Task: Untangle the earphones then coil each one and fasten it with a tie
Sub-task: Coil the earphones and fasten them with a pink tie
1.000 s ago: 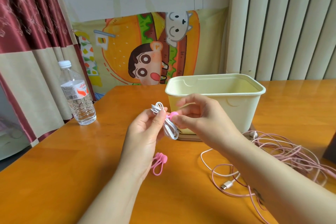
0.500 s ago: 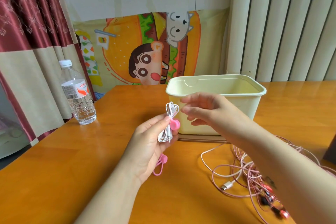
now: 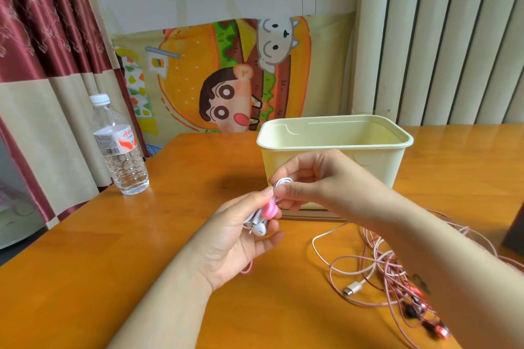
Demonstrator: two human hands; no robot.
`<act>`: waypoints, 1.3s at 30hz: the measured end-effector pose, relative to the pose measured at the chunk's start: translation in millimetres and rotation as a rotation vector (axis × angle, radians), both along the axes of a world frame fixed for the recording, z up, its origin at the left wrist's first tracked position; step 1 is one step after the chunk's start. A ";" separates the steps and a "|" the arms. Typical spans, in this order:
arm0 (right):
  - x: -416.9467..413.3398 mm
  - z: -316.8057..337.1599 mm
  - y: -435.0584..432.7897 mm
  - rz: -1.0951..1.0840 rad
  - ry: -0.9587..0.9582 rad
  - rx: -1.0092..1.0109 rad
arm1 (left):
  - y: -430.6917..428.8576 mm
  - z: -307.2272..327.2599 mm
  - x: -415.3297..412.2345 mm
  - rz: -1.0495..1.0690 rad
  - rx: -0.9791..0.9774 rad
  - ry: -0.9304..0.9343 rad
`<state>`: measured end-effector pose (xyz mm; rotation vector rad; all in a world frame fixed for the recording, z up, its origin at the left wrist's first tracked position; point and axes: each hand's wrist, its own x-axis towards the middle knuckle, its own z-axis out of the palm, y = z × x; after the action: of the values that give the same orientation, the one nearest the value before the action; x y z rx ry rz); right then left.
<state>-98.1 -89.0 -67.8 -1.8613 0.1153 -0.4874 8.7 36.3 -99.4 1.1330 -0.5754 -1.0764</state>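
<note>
A coiled white earphone [image 3: 259, 225] sits bundled above the table, with a pink tie [image 3: 269, 210] wrapped round its middle. My left hand [image 3: 241, 244] grips the lower part of the bundle, where the plug and earbuds stick out. My right hand [image 3: 314, 178] pinches the top loop of the same coil. A tangle of pink earphone cables [image 3: 377, 261] lies on the table at the right, with a white plug [image 3: 353, 289] and red earbuds [image 3: 433, 327]. A second pink tie [image 3: 246, 270] lies on the table, mostly hidden under my left hand.
A pale yellow plastic bin [image 3: 334, 139] stands just behind my hands. A clear water bottle [image 3: 120, 150] stands at the table's left edge. A dark object [image 3: 514, 227] sits at the right edge. The orange wooden table [image 3: 85, 263] ends at left.
My right hand has come back down onto the top of the white coil. The bundle has sunk lower and tilted in my left hand, with plug and earbuds now showing.
</note>
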 end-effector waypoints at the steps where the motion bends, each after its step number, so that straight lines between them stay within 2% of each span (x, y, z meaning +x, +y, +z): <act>1: 0.5 -0.5 0.7 -0.004 -0.008 0.026 | 0.5 0.7 0.4 -0.008 0.002 0.007; 11: 4.1 -4.1 8.0 -0.082 -0.037 0.106 | 8.7 6.4 7.6 -0.064 0.050 -0.138; 17: 6.6 -8.0 11.3 -0.105 -0.046 0.094 | 8.7 4.3 11.3 0.029 0.017 -0.309; 21: 1.7 -0.4 8.5 -0.110 -0.065 0.056 | 5.9 3.0 9.8 0.084 -0.111 -0.241; 26: 1.9 0.4 11.4 -0.108 -0.066 -0.026 | 3.6 1.9 5.7 0.100 -0.110 -0.185; 34: 5.5 -6.3 10.4 -0.119 -0.052 0.119 | 6.5 4.4 9.7 0.055 -0.101 -0.122; 36: 6.4 -7.3 9.1 -0.113 -0.041 0.144 | 6.6 3.2 11.7 0.048 -0.097 -0.148; 39: 4.5 -4.4 4.1 -0.178 -0.060 0.152 | 5.8 -2.0 15.4 0.070 -0.080 -0.316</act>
<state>-93.6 -84.8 -72.3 -1.6939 0.2729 -0.6392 24.1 42.1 -101.4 1.2523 -0.8132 -0.8116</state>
